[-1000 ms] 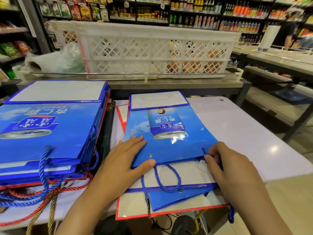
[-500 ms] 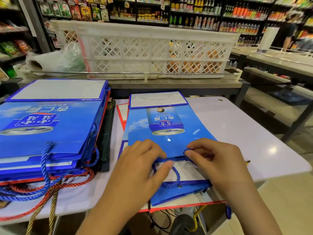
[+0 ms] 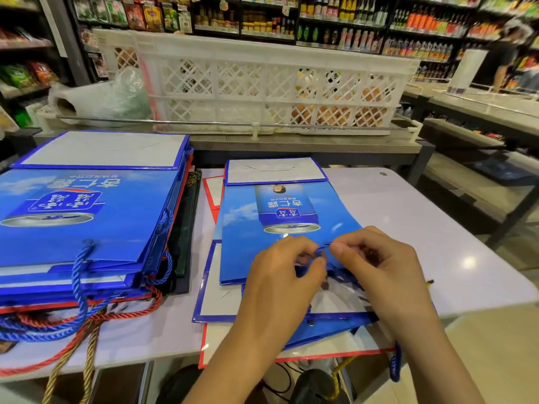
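The left hand [image 3: 284, 275] sits just below the middle of the frame. Its fingers are curled in and its thumb tip is pressed toward them, pinching a blue cord [image 3: 321, 248]. The right hand [image 3: 379, 268] is just beside it on the right, with thumb and forefinger closed on the same cord. Only a short bit of cord shows between the two hands (where the rest runs under the palms is hidden).

Both hands are over the near edge of a flat blue bag [image 3: 280, 225] printed with a drink can. The bag lies in the middle of the frame on top of other flat bags [image 3: 221, 304], one edged in blue and one in red. These rest on a pale table [image 3: 423, 228].

On the left of the frame stands a taller stack of bags [image 3: 87, 225]. Its blue, red and gold cords spill over the table's near edge at the lower left.

Behind the table, across the upper middle, a white lattice crate [image 3: 262, 80] sits on a metal counter with round orange things inside toward its right end. A roll of clear plastic [image 3: 102, 96] lies to its left. Shelves [image 3: 262, 21] of bottles and packets fill the top of the frame, and a person [image 3: 507, 53] stands at the upper right.
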Demonstrator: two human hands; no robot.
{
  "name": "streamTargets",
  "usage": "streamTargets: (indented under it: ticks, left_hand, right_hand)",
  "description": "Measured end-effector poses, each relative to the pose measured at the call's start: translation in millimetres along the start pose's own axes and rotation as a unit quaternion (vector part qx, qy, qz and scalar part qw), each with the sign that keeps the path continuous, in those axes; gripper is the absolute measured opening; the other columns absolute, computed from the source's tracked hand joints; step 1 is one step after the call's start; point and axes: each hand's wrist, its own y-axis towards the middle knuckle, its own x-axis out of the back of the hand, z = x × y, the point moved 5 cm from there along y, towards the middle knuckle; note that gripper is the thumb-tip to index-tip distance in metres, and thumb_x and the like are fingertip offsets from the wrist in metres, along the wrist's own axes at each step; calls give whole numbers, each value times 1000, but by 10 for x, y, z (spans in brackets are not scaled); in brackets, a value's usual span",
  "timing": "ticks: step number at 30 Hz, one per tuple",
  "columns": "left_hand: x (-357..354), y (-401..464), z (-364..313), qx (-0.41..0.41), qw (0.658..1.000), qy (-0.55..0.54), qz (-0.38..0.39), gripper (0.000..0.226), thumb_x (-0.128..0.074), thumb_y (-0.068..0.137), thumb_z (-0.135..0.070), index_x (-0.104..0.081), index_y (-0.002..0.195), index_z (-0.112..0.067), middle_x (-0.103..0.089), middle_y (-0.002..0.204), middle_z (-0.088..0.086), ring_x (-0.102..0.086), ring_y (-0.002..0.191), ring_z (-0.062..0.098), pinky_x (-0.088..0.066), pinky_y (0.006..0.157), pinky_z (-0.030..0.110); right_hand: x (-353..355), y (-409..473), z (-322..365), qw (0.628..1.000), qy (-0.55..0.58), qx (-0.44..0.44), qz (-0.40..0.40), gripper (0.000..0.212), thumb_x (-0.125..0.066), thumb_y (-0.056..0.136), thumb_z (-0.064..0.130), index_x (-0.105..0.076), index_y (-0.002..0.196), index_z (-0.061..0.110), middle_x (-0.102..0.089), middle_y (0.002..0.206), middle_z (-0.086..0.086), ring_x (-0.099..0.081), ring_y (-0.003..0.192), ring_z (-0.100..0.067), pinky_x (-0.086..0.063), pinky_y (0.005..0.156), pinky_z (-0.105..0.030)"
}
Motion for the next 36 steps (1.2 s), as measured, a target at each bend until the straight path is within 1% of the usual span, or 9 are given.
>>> streamTargets:
  ticks: [6,10,15,19,21,24,29,32,36]
  left_hand:
    - [261,65,60,135,979,-151,8,16,-50,94,-5,-49,81,-15,-60,52,-1,-60,53,14,-47,56,30]
    - [382,110,90,163,967,-195,18,10,-54,94,-14,-54,85,-12,-50,51,-4,-50,40,14,-44,44,24]
    - [288,6,76,75,985,139,63,66,-41,63,-88,-61,95,-34,-54,83,-16,-50,70,2,-40,67,19]
    - [146,-2,81,-23,966,253,46,45,-45,74,-62,-66,96,-29,-49,84,-15,-56,84,11,-44,81,34]
    - [190,13,75,-43,978,203,7,16,-57,81,-40,-64,83,-26,-48,80,-15,-56,79,11,-46,74,31]
    - [343,45,109,39,998,43,21,15,-62,90,-28,-56,77,-24,-62,84,-7,-59,82,10,-46,73,21]
    - [444,92,53,163,947,-256,105,12,-52,94,-13,-53,86,-5,-70,72,7,-69,67,16,-58,71,28]
    - [483,161,48,146,952,-264,51,9,-53,93,-10,-52,86,-5,-62,60,7,-60,52,12,-57,58,24]
    - [554,314,59,135,958,-252,-8,8,-56,92,-9,-55,84,-6,-58,52,-1,-54,45,7,-51,48,19]
  right_hand:
    - [-8,19,-106,999,-18,-20,-18,12,-63,88,19,-63,77,23,-60,74,4,-54,71,-10,-47,63,-24]
    - [-52,23,-93,1000,-19,-10,-15,14,-63,88,15,-64,75,20,-60,74,0,-51,68,-8,-43,62,-14]
    - [-108,34,-81,1000,-21,-8,-13,14,-63,88,18,-64,75,23,-60,72,2,-52,67,-6,-42,61,-12]
    - [-122,41,-46,1000,-15,-8,-27,14,-61,90,18,-63,76,22,-61,76,1,-54,71,-3,-43,63,-11]
    - [-109,48,-59,999,-15,-16,-41,13,-59,91,20,-62,78,22,-62,77,3,-56,74,-4,-44,64,-11]
    - [-78,59,-102,998,-21,-39,-52,14,-57,92,22,-61,79,21,-63,78,5,-56,76,-3,-44,63,-9]
    - [-145,65,-65,998,-34,-20,-56,11,-62,90,18,-62,81,24,-62,78,7,-55,75,-3,-42,64,-9]
    - [-166,6,95,997,-39,40,-49,11,-61,88,36,-59,81,28,-61,81,10,-55,82,-3,-42,68,-8]
    - [-367,-130,154,990,-62,25,125,30,-49,72,62,-61,81,35,-62,81,14,-57,78,-7,-43,66,-13]
